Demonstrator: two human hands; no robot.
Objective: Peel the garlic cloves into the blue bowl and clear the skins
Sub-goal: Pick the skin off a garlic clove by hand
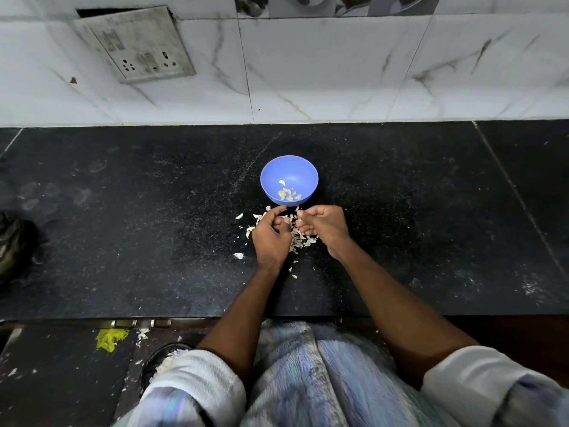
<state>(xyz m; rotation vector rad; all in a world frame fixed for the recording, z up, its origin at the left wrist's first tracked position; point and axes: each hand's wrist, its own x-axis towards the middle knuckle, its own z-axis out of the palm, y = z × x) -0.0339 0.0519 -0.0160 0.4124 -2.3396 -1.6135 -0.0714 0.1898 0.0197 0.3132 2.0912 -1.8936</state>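
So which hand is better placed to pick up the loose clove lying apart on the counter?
Probably the left hand: the loose clove lies just beside it on its outer side, while the right hand would have to cross over.

the bowl (pixel 288 180) sits on the tabletop (pixel 123 226) near its middle, with peeled cloves (pixel 288 194) lying in its near side. just in front of the bowl are both hands — left hand (pixel 272 238) and right hand (pixel 323 226) side by side, over a heap of skins (pixel 303 240). one loose clove (pixel 239 256) lies left of the left hand. behind the tabletop stands the wall, with a socket plate (pixel 135 44) up on its left.
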